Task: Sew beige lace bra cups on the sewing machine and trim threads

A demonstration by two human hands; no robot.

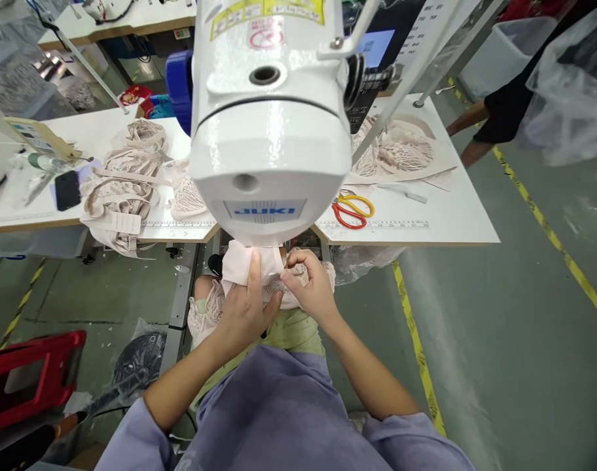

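A pale beige lace garment hangs over my lap, its upper edge under the head of a white sewing machine. My left hand grips the plain cloth part, index finger stretched along the top and the other fingers partly hidden beneath. To its right, my right hand pinches the edge of the garment near the lace part, thumb and index finger close together. The needle area is hidden behind the machine head.
Yellow-and-red-handled scissors lie on the right tabletop, before a stack of beige lace pieces. Tangled beige garments overhang the left table's front edge beside a black phone. Another person's arm shows at right. A red stool stands lower left.
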